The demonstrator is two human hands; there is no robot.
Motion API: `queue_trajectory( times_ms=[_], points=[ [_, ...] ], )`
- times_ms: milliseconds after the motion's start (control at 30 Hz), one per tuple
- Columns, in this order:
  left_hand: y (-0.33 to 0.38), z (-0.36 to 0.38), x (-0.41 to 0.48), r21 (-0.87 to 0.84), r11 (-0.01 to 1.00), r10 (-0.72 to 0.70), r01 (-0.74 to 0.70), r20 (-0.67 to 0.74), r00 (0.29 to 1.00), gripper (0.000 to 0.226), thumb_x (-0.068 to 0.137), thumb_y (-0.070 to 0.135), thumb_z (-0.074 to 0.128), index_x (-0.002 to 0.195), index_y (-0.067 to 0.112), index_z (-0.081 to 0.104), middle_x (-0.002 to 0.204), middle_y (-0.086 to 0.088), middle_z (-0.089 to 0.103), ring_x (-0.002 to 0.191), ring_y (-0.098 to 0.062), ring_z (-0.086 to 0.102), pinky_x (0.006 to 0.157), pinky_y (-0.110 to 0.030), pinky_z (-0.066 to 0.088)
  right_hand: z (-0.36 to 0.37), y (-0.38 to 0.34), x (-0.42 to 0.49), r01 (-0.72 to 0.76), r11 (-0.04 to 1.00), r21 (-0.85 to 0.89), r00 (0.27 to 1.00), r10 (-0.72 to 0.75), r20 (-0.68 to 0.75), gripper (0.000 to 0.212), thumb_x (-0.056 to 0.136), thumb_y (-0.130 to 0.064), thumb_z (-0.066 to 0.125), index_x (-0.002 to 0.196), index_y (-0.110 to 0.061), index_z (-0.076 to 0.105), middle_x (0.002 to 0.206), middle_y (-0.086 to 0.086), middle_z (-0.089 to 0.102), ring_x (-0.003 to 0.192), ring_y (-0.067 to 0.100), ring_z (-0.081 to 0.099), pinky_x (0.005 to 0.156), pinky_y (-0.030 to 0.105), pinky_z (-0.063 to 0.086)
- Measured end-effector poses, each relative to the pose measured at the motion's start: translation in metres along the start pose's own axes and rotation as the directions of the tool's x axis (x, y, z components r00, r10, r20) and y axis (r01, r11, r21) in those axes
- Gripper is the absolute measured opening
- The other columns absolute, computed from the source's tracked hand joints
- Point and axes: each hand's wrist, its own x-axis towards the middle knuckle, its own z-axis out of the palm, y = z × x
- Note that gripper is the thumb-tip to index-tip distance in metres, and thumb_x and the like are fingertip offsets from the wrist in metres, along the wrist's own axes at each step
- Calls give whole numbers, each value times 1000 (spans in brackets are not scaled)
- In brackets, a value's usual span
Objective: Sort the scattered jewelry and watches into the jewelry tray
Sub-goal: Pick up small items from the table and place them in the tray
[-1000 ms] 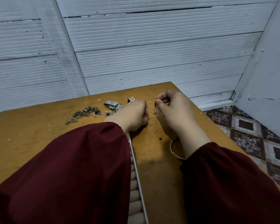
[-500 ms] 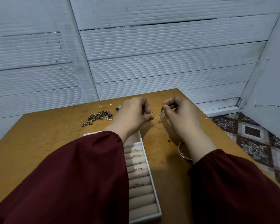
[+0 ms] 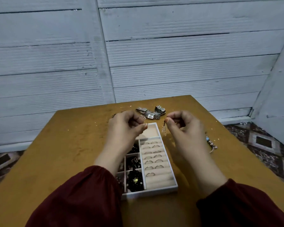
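Note:
A white jewelry tray (image 3: 174,174) lies on the wooden table, with several rings in its beige ring rows and dark jewelry in its left compartments. My left hand (image 3: 126,126) hovers over the tray's far end and pinches a small hook earring (image 3: 147,124). My right hand (image 3: 185,128) is raised just right of the tray and pinches a dangling earring (image 3: 164,129). Silver watches (image 3: 152,113) lie on the table beyond both hands. My left forearm hides part of the tray's left side.
A beaded bracelet (image 3: 211,144) lies on the table (image 3: 64,153) right of my right wrist. A dark chain piece (image 3: 114,115) peeks out behind my left hand. A white slatted wall stands just behind the table; patterned floor shows on both sides.
Both hands rose from the table with the earrings and drew back toward me, over the tray's far end. The view tilted, so the whole tray and the watches show.

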Motion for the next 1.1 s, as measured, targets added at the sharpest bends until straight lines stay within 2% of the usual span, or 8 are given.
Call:
queue_trajectory(
  times_ms=[167, 233, 300, 500, 633, 800, 1033, 1100],
  points=[
    [-6, -24, -32, -103, 993, -69, 63, -62, 996, 17, 73, 5, 79, 72, 16, 65, 69, -5, 68, 66, -24, 64, 59, -34, 54, 5, -15, -26, -8, 996, 92, 1000, 8, 3, 15, 85, -15, 68, 78, -28, 64, 74, -10, 64, 65, -1, 54, 59, 11, 42],
    [-8, -32, -44, -149, 985, -92, 82, -61, 994, 15, 74, 5, 78, 74, 15, 66, 69, -2, 67, 65, -17, 63, 62, -32, 56, 4, -19, -35, -3, 994, 107, 1000, 3, 9, 13, 85, -15, 68, 80, -27, 66, 75, -8, 65, 69, 2, 57, 60, 14, 45],
    [-10, -38, -58, -173, 979, -115, 107, -36, 993, 14, 74, 4, 77, 76, 14, 67, 67, 1, 67, 61, -9, 60, 58, -23, 54, 3, -23, -42, -17, 992, 123, 1000, 14, 24, 10, 85, -16, 68, 81, -25, 67, 76, -7, 66, 71, 4, 58, 61, 15, 47],
    [-20, -46, -77, -234, 957, -178, 172, -5, 984, 18, 79, -4, 71, 80, 14, 69, 71, -11, 66, 60, -10, 60, 52, -19, 51, -6, -31, -58, -31, 983, 183, 997, 18, 71, 13, 85, -9, 66, 83, -22, 67, 76, -4, 65, 64, -4, 55, 51, 7, 43],
    [-18, -46, -81, -146, 982, -113, 119, 52, 992, 20, 80, -2, 70, 80, 18, 69, 72, -8, 66, 63, -11, 57, 56, -24, 52, -15, -32, -60, -12, 986, 167, 998, 2, 61, 18, 85, -7, 67, 81, -25, 66, 75, -6, 67, 65, -3, 56, 54, 7, 42],
    [-8, -31, -82, -99, 991, -75, 86, 102, 992, 24, 81, -2, 69, 77, 22, 68, 68, 7, 66, 63, -7, 56, 60, -15, 48, -18, -27, -60, -37, 992, 125, 998, 31, 46, 18, 85, -9, 67, 79, -26, 65, 74, -6, 65, 63, -4, 54, 54, 8, 42],
    [2, -12, -86, 61, 998, -4, -8, 201, 980, 24, 84, 6, 67, 79, 29, 66, 79, 11, 69, 77, 9, 61, 66, -7, 46, -23, -16, -58, -53, 995, 83, 998, 51, 29, 13, 84, -14, 68, 81, -26, 66, 76, -7, 66, 70, 6, 58, 59, 14, 45],
    [0, -7, -86, 145, 987, 30, -64, 227, 974, 23, 84, 14, 68, 78, 36, 65, 81, 15, 68, 84, 3, 61, 75, -20, 51, -24, -15, -57, -54, 995, 84, 998, 53, 25, 12, 84, -14, 68, 82, -26, 66, 77, -7, 67, 72, 8, 59, 60, 15, 46]
  ],
)
